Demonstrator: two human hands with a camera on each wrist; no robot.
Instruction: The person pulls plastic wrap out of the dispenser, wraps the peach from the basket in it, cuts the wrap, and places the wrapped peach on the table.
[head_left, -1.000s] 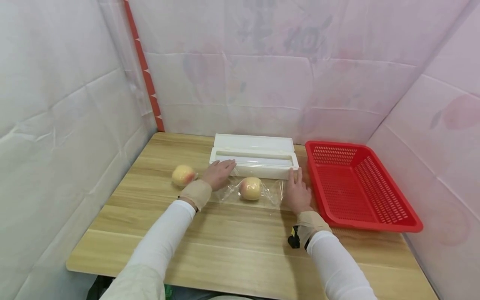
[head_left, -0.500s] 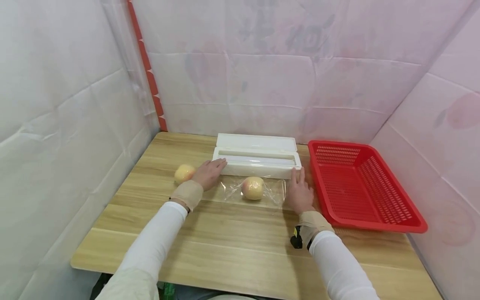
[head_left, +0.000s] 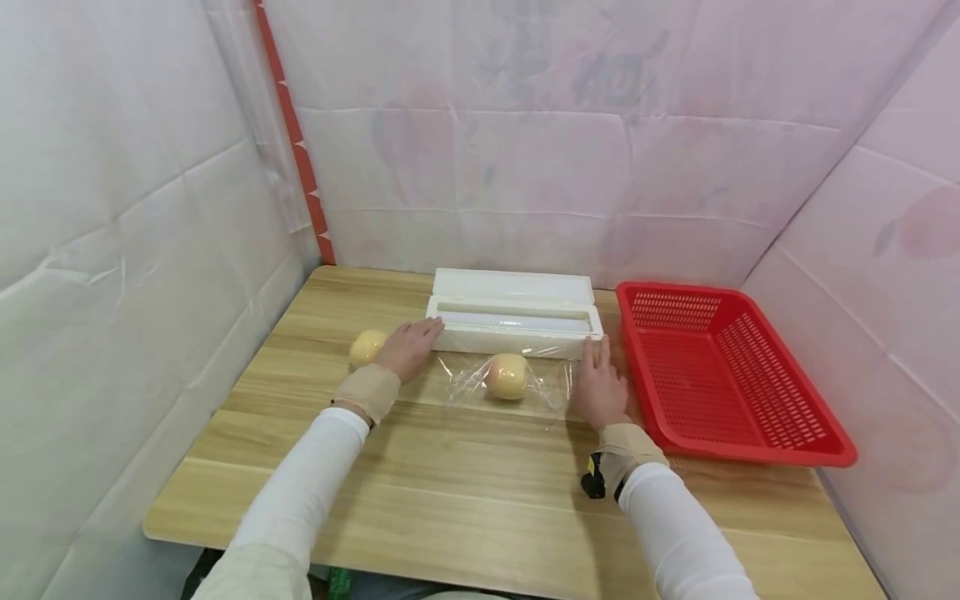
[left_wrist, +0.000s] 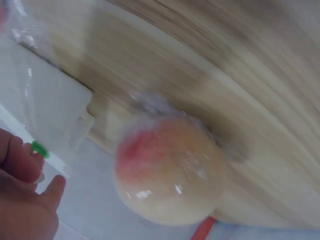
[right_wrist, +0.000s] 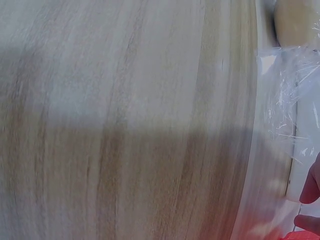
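In the head view, a long white cling film box [head_left: 517,340] stands with its lid [head_left: 513,286] raised and a film roll inside. A sheet of cling film [head_left: 551,387] lies in front of it, bearing a yellow-pink peach [head_left: 507,377]. My left hand [head_left: 407,352] touches the box's front left corner; the left wrist view shows its fingertips at a small green piece [left_wrist: 40,149] there. My right hand [head_left: 600,387] rests two straight fingers on the front right corner. Beside my left hand sits another peach [head_left: 366,347], wrapped in film in the left wrist view [left_wrist: 170,172].
A red plastic basket [head_left: 705,375] with perforated walls stands to the right of my right hand. White sheeting [head_left: 525,167] encloses the wooden table [head_left: 465,492] at the back and sides.
My left hand has slid left along the box front to its left corner, now partly covering the left peach. The right hand stays at the right corner. The head view has shifted slightly.
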